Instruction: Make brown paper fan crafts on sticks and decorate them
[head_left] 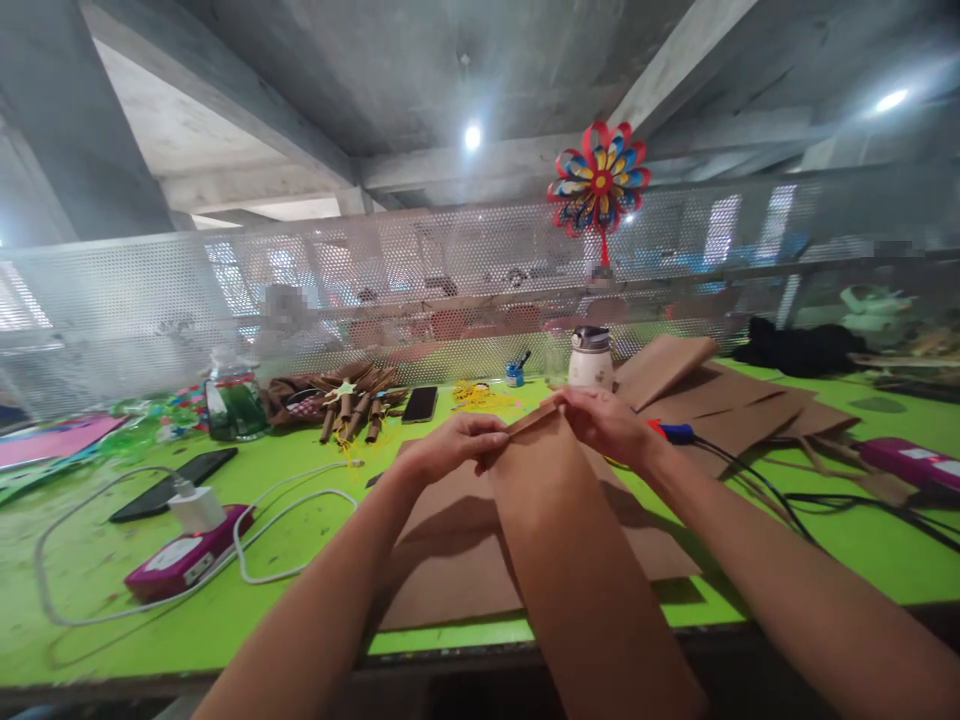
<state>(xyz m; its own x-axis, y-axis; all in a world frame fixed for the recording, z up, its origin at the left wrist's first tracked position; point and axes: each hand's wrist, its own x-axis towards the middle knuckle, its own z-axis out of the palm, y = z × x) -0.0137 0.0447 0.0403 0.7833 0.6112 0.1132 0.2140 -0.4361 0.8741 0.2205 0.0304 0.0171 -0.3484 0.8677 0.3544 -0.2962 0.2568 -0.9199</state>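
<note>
A long strip of brown kraft paper hangs from my two hands toward me, past the table's front edge. Its far edge is folded or rolled over into a narrow band. My left hand pinches the left end of that band between thumb and fingers. At the right end, my right hand grips the same band. Underneath, more brown paper sheets lie flat on the green table. Just right of my right hand is a tool with a blue handle and a black cord.
Purple power strips sit left and right, with a white cable looping at left. Rolled brown paper tubes, a phone, a blue bottle and a cream flask stand behind. Stacked brown paper is at right, before a perforated partition.
</note>
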